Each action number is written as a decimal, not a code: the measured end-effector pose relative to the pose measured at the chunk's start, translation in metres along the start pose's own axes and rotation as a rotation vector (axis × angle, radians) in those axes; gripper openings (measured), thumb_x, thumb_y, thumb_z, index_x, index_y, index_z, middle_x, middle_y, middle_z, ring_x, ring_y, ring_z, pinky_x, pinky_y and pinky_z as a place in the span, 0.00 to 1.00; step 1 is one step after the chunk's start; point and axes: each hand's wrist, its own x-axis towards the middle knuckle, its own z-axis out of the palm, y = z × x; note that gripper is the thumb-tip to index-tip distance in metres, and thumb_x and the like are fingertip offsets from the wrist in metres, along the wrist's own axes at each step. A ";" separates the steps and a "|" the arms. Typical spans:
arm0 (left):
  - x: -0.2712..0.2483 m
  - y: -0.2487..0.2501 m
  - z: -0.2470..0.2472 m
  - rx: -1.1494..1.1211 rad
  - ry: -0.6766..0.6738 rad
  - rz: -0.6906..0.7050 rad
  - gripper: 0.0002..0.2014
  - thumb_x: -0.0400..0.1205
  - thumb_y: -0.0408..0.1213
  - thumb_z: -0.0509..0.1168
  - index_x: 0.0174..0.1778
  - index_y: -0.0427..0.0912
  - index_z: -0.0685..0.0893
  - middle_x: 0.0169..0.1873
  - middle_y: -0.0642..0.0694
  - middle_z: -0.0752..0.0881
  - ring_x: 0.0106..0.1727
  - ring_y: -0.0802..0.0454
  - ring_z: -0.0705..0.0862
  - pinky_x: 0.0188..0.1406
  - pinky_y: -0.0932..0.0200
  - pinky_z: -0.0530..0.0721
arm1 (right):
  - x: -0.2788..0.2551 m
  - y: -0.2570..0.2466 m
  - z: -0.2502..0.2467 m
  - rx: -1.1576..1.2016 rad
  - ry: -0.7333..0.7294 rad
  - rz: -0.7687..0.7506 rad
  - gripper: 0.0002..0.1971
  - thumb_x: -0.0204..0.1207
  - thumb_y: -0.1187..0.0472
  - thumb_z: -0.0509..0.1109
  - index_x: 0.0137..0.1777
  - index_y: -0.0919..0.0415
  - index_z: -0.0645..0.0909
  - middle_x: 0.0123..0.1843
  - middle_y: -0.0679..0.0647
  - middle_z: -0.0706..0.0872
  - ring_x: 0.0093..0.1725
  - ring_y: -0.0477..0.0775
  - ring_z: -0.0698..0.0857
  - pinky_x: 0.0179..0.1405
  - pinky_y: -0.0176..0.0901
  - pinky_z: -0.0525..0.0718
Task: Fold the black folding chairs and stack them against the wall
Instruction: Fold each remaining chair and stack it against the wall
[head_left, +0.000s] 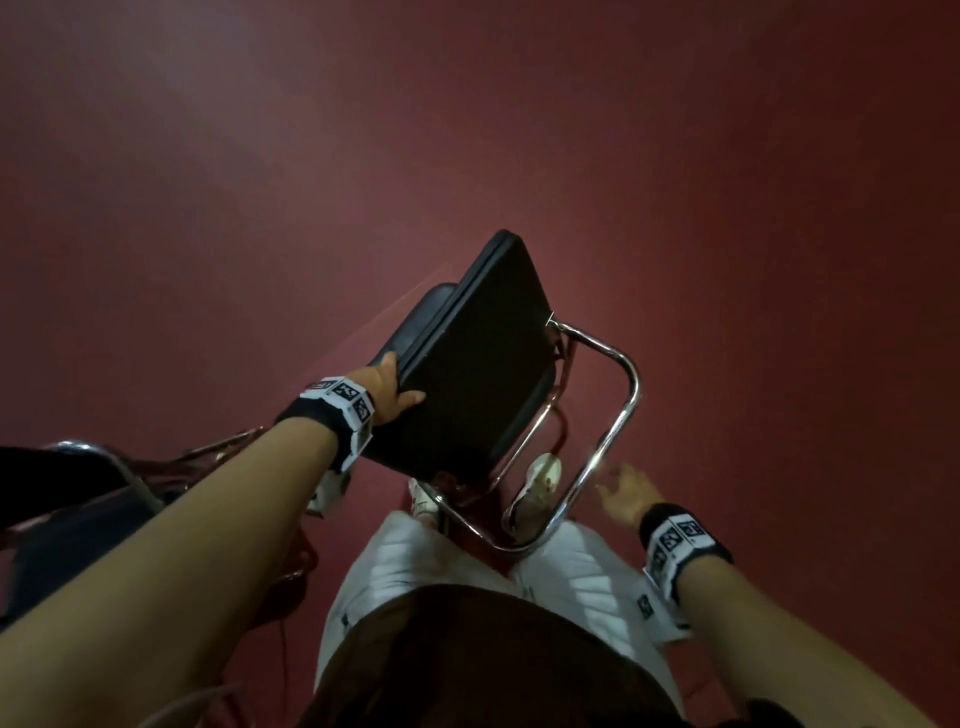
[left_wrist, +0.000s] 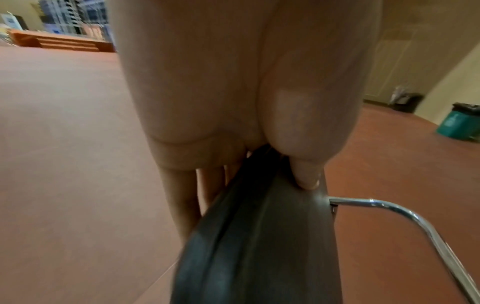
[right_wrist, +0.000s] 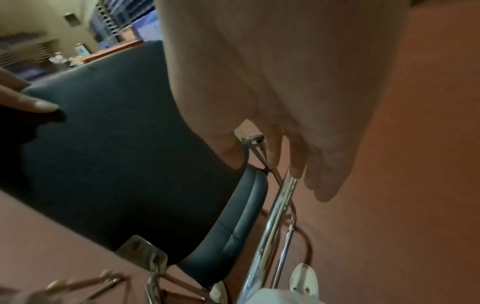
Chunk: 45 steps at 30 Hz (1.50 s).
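Left hand (head_left: 390, 385): clamps my folded chair (head_left: 472, 364) seat edge.
Right hand (head_left: 623, 491): fingers spread, holding nothing, just beside chrome frame (head_left: 602, 447).
Axis: chair runs forward-left from me; right hand nearer frame.

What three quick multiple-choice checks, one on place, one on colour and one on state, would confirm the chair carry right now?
1. Where does the left hand hold the black padded folding chair?
A. on the chrome tube
B. on the edge of the padded seat
C. on a chair foot

2. What colour is the floor under the chair?
A. dark red
B. grey
C. green

3. What is the right hand doing?
A. gripping the seat
B. gripping the chrome tube frame
C. open beside the frame, holding nothing

Answers: 1 B, the left wrist view shows the thumb and fingers pinching the seat edge; 2 A, the head view shows it; 3 C, its fingers are spread clear of the tube.
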 end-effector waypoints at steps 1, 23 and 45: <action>0.000 -0.003 -0.002 0.015 0.003 0.013 0.41 0.87 0.58 0.60 0.87 0.37 0.52 0.75 0.32 0.76 0.73 0.35 0.79 0.70 0.46 0.76 | 0.000 -0.002 0.004 0.034 0.003 0.021 0.28 0.86 0.53 0.65 0.81 0.65 0.69 0.80 0.63 0.75 0.79 0.65 0.74 0.78 0.49 0.72; 0.054 0.018 -0.015 0.134 -0.178 0.086 0.57 0.54 0.87 0.58 0.73 0.53 0.78 0.60 0.48 0.87 0.56 0.46 0.87 0.62 0.45 0.87 | 0.094 -0.010 0.017 0.544 -0.142 0.304 0.44 0.82 0.53 0.69 0.87 0.71 0.47 0.81 0.68 0.70 0.76 0.68 0.77 0.73 0.57 0.80; 0.032 0.031 0.000 0.028 -0.165 0.034 0.32 0.73 0.71 0.67 0.61 0.49 0.83 0.52 0.47 0.89 0.51 0.48 0.88 0.57 0.49 0.88 | 0.101 -0.005 0.040 0.804 -0.178 0.313 0.16 0.70 0.52 0.73 0.50 0.64 0.84 0.39 0.59 0.89 0.40 0.60 0.90 0.41 0.49 0.88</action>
